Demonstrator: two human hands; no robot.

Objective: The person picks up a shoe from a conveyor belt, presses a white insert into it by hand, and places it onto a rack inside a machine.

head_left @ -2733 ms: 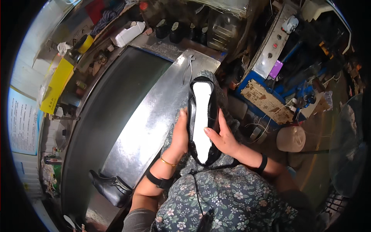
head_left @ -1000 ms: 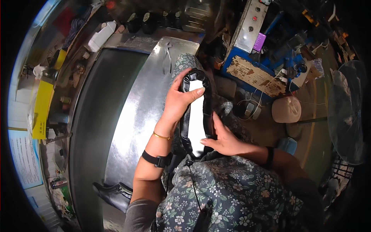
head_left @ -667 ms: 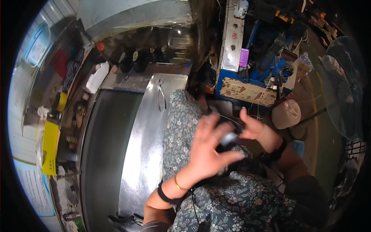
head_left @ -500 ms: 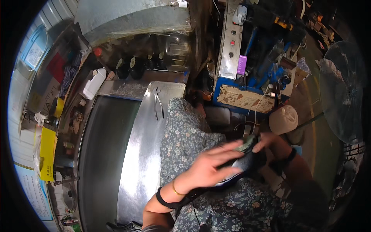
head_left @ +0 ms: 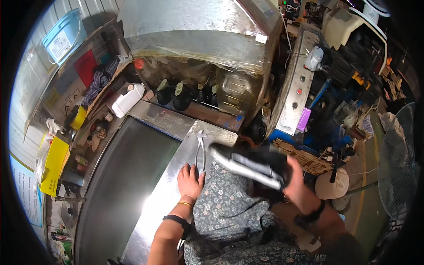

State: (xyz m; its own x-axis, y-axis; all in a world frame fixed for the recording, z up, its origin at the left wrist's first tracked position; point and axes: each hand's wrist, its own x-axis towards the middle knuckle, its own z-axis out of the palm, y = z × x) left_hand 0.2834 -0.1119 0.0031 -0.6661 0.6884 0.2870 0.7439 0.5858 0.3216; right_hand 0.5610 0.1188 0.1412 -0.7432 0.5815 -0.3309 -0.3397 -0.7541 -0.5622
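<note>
My left hand (head_left: 191,182) rests at the handle ends of metal pliers (head_left: 201,152), its fingers outstretched and slightly apart. The pliers lie on a shiny metal work surface (head_left: 154,207), their jaws pointing away from me. On the right, my right hand (head_left: 297,181) grips one end of a dark shoe (head_left: 260,163) with a white band along its side. The shoe is held in the air above my floral apron (head_left: 225,194), and motion smears its details.
A dark conveyor belt (head_left: 128,168) runs left of the metal surface. Beyond it, several black shoes (head_left: 181,97) stand under a metal hood (head_left: 190,26). A blue machine with a button panel (head_left: 296,88) stands at far right, near a caged fan (head_left: 399,163) and a pale round container (head_left: 332,183).
My left hand has left the shoe and moved left to the pliers' handles. My right hand has raised the shoe forward. The view has shifted, showing more of the hood.
</note>
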